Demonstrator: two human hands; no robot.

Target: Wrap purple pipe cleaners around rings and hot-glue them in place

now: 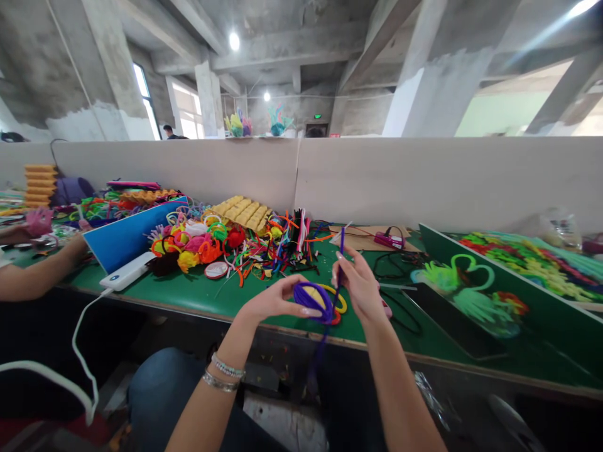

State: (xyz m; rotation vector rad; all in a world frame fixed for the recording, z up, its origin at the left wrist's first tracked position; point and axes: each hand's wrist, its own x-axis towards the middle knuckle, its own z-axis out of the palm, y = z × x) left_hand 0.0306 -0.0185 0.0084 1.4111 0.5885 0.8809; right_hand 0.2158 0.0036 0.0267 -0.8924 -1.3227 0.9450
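My left hand point(282, 298) is closed on a coil of purple pipe cleaner point(313, 301), wound in loops around something yellow. Between the fingers of my right hand point(360, 279), a dark purple pipe cleaner strand point(342, 242) is pinched; it stands upright above the fingers and runs down beside the coil. A loose purple length hangs blurred below the table edge. Just behind the coil, a yellow ring point(342, 301) and a red piece lie on the green table. Something pink is partly hidden by my right wrist.
A heap of colourful pipe cleaner balls point(202, 242) and loose stems lies left, beside a blue board point(136, 229) and white power bank point(126, 271). Right are a dark phone point(452, 317), green pipe cleaner swans point(475, 301) and a green board point(509, 270). A co-worker's arm point(40, 276) reaches in far left.
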